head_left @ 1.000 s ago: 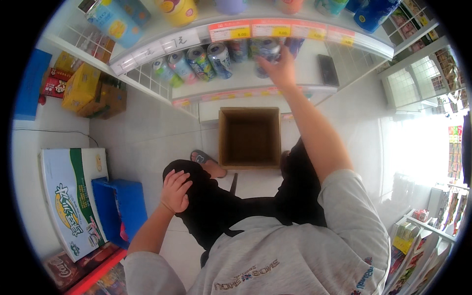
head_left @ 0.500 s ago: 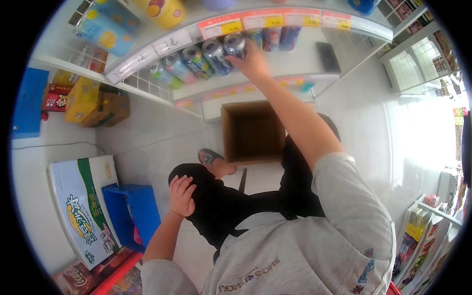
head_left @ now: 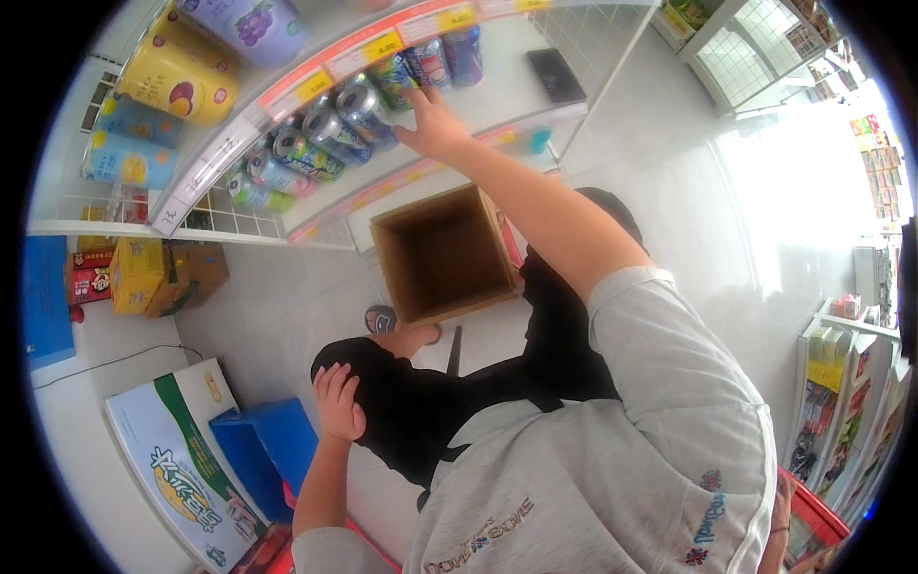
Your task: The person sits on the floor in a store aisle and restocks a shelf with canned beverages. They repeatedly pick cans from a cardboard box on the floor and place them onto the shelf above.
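Observation:
My right hand [head_left: 435,124] reaches to the lower shelf with thumb and fingers apart, holding nothing. Its fingertips are close to a green-and-blue can [head_left: 391,82], and its thumb is beside a blue-and-silver can [head_left: 365,111]; whether it touches either is unclear. These cans stand in a row with a second blue-and-silver can [head_left: 337,134], a green patterned can [head_left: 306,156] and others in pink and light green. Farther right along the row is a dark blue can [head_left: 464,55]. My left hand [head_left: 339,402] lies open on my left knee.
An open cardboard box [head_left: 397,277] stands on the floor below the shelf. A dark phone-like slab [head_left: 556,77] lies on the shelf's right end. Large drink cups [head_left: 182,81] fill the shelf above. At left are a blue bin [head_left: 277,440] and a white-green carton [head_left: 182,459].
The view has shifted, so the shelf sits farther left and tilted. My right hand has come off the blue-and-silver can, its fingers now spread. My left hand stays on the knee.

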### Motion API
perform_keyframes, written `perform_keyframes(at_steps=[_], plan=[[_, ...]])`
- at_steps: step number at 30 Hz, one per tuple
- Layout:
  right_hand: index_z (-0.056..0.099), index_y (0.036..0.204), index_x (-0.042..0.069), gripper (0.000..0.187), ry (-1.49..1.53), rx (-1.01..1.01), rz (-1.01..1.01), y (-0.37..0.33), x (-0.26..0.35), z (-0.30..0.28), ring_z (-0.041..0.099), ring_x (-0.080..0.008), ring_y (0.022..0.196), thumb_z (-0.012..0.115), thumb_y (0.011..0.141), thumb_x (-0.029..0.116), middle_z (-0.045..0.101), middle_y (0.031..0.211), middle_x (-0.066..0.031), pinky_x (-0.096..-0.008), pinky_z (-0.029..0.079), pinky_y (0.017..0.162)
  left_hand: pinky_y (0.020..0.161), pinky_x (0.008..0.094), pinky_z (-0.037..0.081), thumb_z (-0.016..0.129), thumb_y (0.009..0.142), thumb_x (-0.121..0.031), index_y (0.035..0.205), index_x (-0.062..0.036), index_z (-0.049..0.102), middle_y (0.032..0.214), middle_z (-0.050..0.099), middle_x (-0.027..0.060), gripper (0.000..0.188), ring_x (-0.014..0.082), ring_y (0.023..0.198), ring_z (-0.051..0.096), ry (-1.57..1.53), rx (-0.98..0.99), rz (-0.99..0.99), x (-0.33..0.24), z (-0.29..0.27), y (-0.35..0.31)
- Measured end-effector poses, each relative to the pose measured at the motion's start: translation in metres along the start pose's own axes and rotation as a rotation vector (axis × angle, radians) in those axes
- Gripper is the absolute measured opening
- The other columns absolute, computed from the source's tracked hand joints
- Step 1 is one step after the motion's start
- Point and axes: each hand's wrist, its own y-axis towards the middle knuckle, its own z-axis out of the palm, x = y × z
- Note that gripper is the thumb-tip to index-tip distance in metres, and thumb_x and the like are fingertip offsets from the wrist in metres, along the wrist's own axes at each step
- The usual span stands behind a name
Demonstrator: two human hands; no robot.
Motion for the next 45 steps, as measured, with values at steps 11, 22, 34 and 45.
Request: perform_keyframes(at_steps=[11, 22, 34, 45], plan=[[0.054, 0.13, 0.011, 0.056, -0.007, -0.232, -0.104, 0.013, -0.036, -0.034, 0.053, -0.0427, 0.121, 0.075, 0.08, 0.027, 0.048, 0.133, -0.0235, -0.0487, 0.05, 0.099, 0.112, 0.059, 0.033, 0.049, 0.084, -0.034, 0.11, -0.0012, 0.063, 0.129, 0.058, 0.0203, 0.044, 0.0404, 0.125, 0.051, 0.038, 0.196, 0.19, 0.014, -0.014, 0.019], [0.049, 0.141, 0.019, 0.064, -0.066, -0.208, -0.381, 0.001, -0.011, -0.02, 0.05, -0.0408, 0.126, 0.075, 0.084, 0.028, 0.047, 0.141, -0.0198, -0.0485, 0.048, 0.1, 0.112, 0.0588, 0.035, 0.06, 0.072, -0.033, 0.113, -0.0036, 0.061, 0.132, 0.056, 0.0225, 0.051, 0.0431, 0.128, 0.05, -0.057, 0.518, 0.426, 0.033, -0.02, 0.078], [0.047, 0.141, 0.015, 0.066, 0.019, -0.098, -0.5, 0.01, 0.018, 0.004, 0.046, -0.0385, 0.135, 0.079, 0.083, 0.019, 0.042, 0.152, -0.0185, -0.0453, 0.042, 0.109, 0.112, 0.0578, 0.036, 0.059, 0.073, -0.039, 0.11, -0.0077, 0.063, 0.131, 0.057, 0.0197, 0.049, 0.0409, 0.128, 0.05, -0.085, 0.457, 0.387, 0.029, -0.017, 0.061], [0.051, 0.131, 0.003, 0.07, -0.029, -0.246, -0.359, 0.024, 0.005, -0.007, 0.065, -0.0314, 0.104, 0.083, 0.079, 0.036, 0.065, 0.113, -0.0141, -0.0409, 0.053, 0.085, 0.111, 0.0594, 0.036, 0.058, 0.073, -0.041, 0.109, -0.0077, 0.064, 0.129, 0.057, 0.02, 0.05, 0.0417, 0.127, 0.051, -0.089, 0.403, 0.391, 0.031, -0.019, 0.053]])
